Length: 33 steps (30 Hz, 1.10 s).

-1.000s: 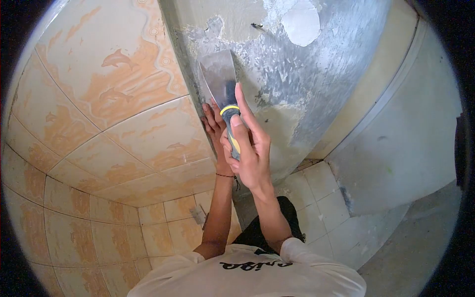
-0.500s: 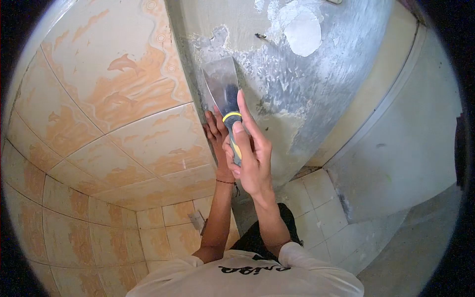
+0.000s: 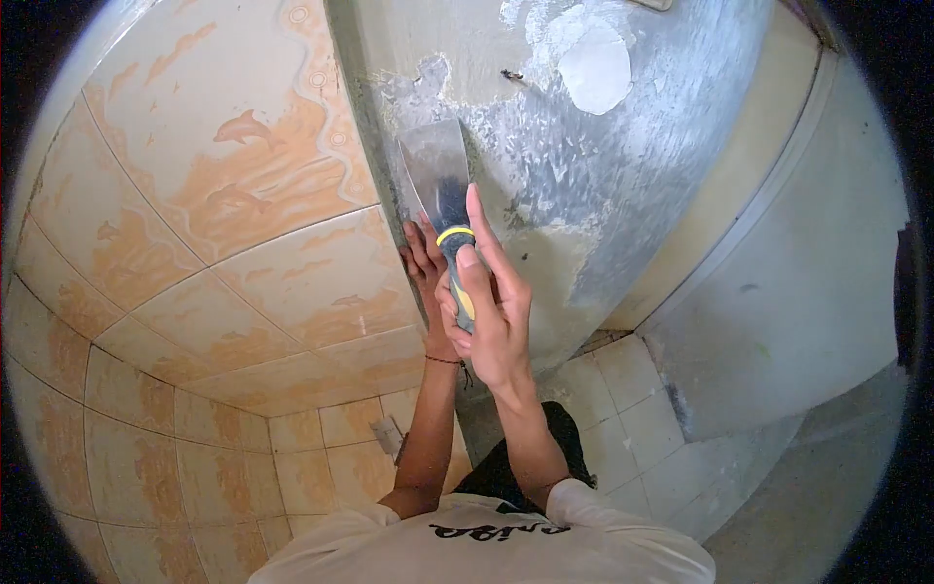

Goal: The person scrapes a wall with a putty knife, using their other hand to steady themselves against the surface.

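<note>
My right hand (image 3: 501, 336) is wrapped round the grey and yellow handle of a putty knife (image 3: 435, 167), its index finger stretched along the handle towards the blade. The wide metal blade points up the wall and overlaps a scraped, rough strip beside the tile edge. Partly hidden behind the tool and right hand, my left hand (image 3: 431, 292) lies with its fingers stretched out on the wall close to that edge. A dark cord bracelet (image 3: 443, 360) circles the left wrist. Around the blade, the grey wall (image 3: 559, 180) has patches of peeled paint.
Cream and orange dolphin tiles (image 3: 263, 195) cover the wall on the left. A white round patch (image 3: 595, 68) and a small dark stub (image 3: 512, 75) mark the upper wall. To the right stands a pale panel (image 3: 778, 282). A small metal piece (image 3: 387, 436) sits low by the tiles.
My right hand and the putty knife have shifted slightly down the wall, towards me. The left hand stays at nearly the same place.
</note>
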Available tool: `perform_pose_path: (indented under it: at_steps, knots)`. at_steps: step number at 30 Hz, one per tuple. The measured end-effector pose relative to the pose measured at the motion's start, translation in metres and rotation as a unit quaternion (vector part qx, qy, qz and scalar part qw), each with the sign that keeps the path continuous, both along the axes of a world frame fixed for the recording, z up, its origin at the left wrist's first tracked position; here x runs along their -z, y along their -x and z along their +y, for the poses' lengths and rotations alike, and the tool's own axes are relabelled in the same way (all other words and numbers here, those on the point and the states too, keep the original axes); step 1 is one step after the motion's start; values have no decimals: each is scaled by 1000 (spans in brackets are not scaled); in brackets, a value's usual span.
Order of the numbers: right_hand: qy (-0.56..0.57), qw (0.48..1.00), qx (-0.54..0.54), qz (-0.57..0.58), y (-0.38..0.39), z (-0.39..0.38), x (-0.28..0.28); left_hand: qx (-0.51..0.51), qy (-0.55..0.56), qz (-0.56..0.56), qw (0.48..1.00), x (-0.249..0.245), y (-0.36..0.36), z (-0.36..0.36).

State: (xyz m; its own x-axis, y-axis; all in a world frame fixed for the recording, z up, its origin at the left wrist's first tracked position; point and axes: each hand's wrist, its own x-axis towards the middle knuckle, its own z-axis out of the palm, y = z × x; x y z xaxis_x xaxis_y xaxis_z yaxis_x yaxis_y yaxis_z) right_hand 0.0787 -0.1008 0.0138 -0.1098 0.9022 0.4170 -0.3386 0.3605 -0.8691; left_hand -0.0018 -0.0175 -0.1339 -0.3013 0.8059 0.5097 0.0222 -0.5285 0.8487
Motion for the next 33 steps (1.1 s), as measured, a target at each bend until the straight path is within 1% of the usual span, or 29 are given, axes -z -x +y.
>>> perform_pose_path:
  at_steps: [2,6,9,10,12,14,15,17,18,20,21,22,23,24,25,26,27,29,30,32,33]
  knots:
    - [-18,1000,14,-10,0,4,0,44,-42,-31,998,-11,-2,-2]
    - [17,999,-26,33,-2,2,-9,36,-53,1,998,-3,0,-1]
    - [-2,1000,-13,18,-3,2,-8,-73,-82,125,986,-13,0,-2]
    - [11,1000,-15,17,-4,-2,-13,-109,-92,164,976,-18,-1,-2]
    - [25,999,-19,16,-4,-4,-14,-181,-108,243,947,-25,-3,-4]
    - [-8,1000,-7,13,-2,-2,-9,-251,-120,322,905,-29,0,-7]
    - [-9,1000,-8,12,-2,-3,-10,-252,-120,321,905,-30,1,-6]
    - [-3,1000,-4,4,-3,-5,-14,-275,-145,353,882,-32,1,-6]
    - [-3,1000,-3,3,-4,-5,-14,-275,-145,352,883,-33,0,-7]
    - [6,1000,-9,6,-4,-6,-13,-272,-96,345,893,-35,-3,-13]
    - [9,1000,-13,7,-4,-5,-13,-272,-96,346,893,-32,-4,-13]
    - [11,1000,-17,8,-4,-4,-13,-144,-90,196,966,-31,-6,-11]
    - [13,1000,-20,9,-4,-3,-14,-10,-81,36,996,-30,-7,-10]
    - [12,1000,-20,8,-4,-2,-16,-10,-82,36,996,-29,-6,-9]
    - [12,1000,-21,14,-3,-1,-18,-141,-114,200,963,-33,-4,-10]
    - [12,999,-22,21,-2,0,-20,-266,-141,355,885,-36,-2,-11]
    - [10,999,-23,22,-3,0,-17,-267,-142,355,884,-37,-1,-10]
    - [10,1000,-17,-1,-6,-2,-8,-264,-58,344,899,-37,-1,-10]
    - [9,1000,-16,-3,-5,-1,-9,-264,-59,341,900,-36,-1,-8]
    - [-21,1000,-2,-2,-4,1,-8,-322,-126,403,847,-32,1,-5]
    - [-22,1000,-3,-2,-4,2,-6,-324,-126,403,847,-31,0,-4]
